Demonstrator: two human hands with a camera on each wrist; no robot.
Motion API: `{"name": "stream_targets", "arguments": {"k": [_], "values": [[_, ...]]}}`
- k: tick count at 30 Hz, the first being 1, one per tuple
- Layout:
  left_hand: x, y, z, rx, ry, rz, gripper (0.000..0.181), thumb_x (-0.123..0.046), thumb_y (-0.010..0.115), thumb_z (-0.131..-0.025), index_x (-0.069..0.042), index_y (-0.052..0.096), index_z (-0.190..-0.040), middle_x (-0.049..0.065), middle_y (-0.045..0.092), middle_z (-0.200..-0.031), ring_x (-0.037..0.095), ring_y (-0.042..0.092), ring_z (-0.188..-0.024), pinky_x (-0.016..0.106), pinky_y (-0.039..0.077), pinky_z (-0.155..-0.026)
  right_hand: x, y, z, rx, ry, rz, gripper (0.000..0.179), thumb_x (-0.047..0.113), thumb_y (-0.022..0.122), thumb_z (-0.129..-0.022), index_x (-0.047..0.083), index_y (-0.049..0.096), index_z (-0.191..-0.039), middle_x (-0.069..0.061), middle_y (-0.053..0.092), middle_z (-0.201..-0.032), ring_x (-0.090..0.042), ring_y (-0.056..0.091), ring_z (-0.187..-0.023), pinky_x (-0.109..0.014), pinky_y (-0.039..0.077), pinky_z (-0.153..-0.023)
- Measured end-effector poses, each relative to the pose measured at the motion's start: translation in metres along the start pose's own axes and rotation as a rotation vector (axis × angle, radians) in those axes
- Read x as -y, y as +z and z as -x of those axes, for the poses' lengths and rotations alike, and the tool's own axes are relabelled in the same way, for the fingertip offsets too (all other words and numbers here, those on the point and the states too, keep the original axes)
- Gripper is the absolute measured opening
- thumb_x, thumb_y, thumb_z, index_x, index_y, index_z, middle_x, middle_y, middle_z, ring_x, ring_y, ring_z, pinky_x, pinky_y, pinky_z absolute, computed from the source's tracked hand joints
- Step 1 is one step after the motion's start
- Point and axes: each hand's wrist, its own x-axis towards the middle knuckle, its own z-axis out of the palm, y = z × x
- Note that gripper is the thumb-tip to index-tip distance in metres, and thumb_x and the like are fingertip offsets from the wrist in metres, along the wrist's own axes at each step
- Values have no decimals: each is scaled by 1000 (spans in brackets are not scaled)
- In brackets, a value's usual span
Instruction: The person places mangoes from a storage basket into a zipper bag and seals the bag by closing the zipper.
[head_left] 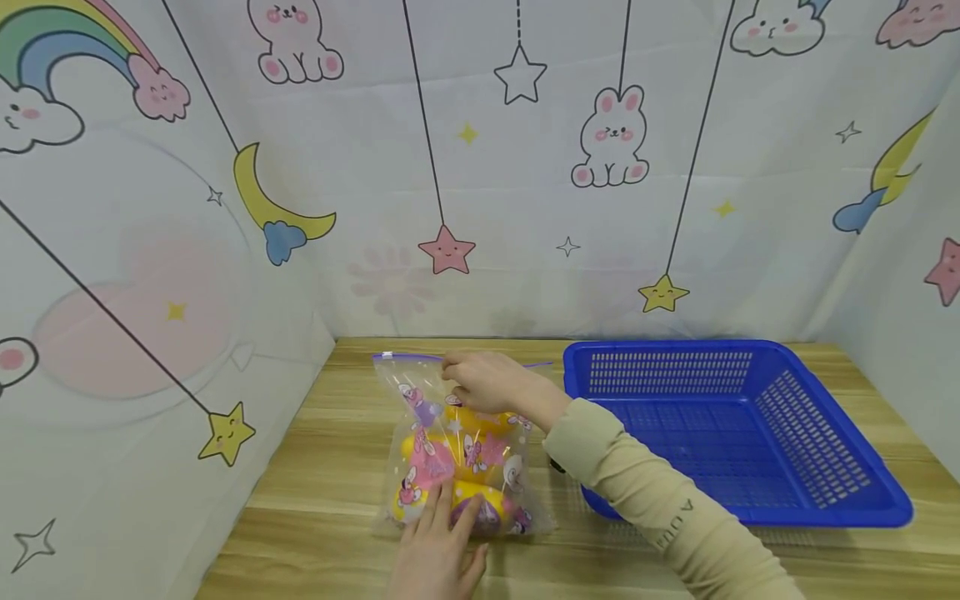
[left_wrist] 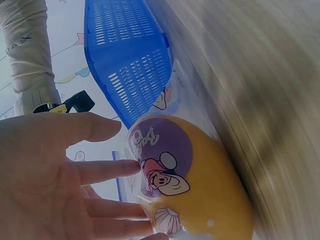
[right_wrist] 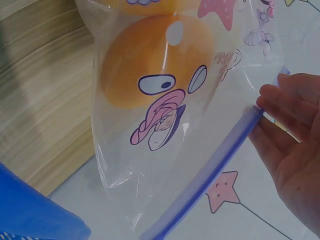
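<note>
A clear slider zip bag (head_left: 397, 392) printed with cartoon figures lies on the wooden table, its purple zip strip (right_wrist: 210, 172) along the far edge. Rounded yellow-orange things (right_wrist: 145, 60) fill it; what kind they are is hidden by the print. My right hand (head_left: 491, 383) pinches the bag at the zip strip, about the middle of that edge. The white slider (head_left: 387, 356) sits at the strip's left end. From the near side my left hand (head_left: 438, 542) rests its extended fingers on the bag's lower part, against a yellow bulge (left_wrist: 215, 180).
Close on the right stands a blue plastic basket (head_left: 738, 346) with slotted walls, and my right sleeve (head_left: 660, 492) passes over its near left corner. A small dark object (head_left: 557, 466) shows between bag and basket. Printed cloth (head_left: 525, 292) encloses the table's back and sides.
</note>
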Motion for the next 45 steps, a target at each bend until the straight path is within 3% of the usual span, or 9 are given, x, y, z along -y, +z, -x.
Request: {"name": "stream_targets", "arguments": {"k": [6,15,25,37,45], "values": [[-2,-2,-3,33,-31,2,52,-39,69,-81,-17,60,-128,26,47,-141,41,49,-129,55,52,-87,-4,6,-1,9,12,-12,30,12,54,-96,6,63,-125,-7,59,-130,-20,62,-113,-31,53,-96],[-2,-2,-7,15,-18,8,52,-37,69,-81,-15,59,-128,27,47,-141,44,48,-128,65,44,-99,-6,11,-2,88,80,-59,35,18,56,-97,4,59,-129,-9,52,-140,-24,58,-122,-35,50,-102],[-5,-5,-16,102,-64,48,49,-37,64,-87,-15,58,-130,28,42,-144,46,43,-132,66,38,-104,-6,16,-5,181,160,-71,40,23,54,-98,7,55,-134,-9,43,-149,-24,55,-126,-36,46,-107],[-2,-5,-29,83,-53,58,46,-35,67,-85,-19,61,-128,28,46,-141,45,46,-130,64,37,-105,-12,20,-2,219,190,-99,38,14,51,-98,10,55,-135,-9,39,-152,-28,45,-137,-39,37,-115],[1,0,-37,78,-58,57,46,-34,68,-84,-19,62,-127,28,48,-140,45,47,-130,64,36,-106,-12,2,5,211,186,-62,38,17,52,-98,12,54,-136,-9,39,-153,-26,36,-142,-40,31,-119]]}}
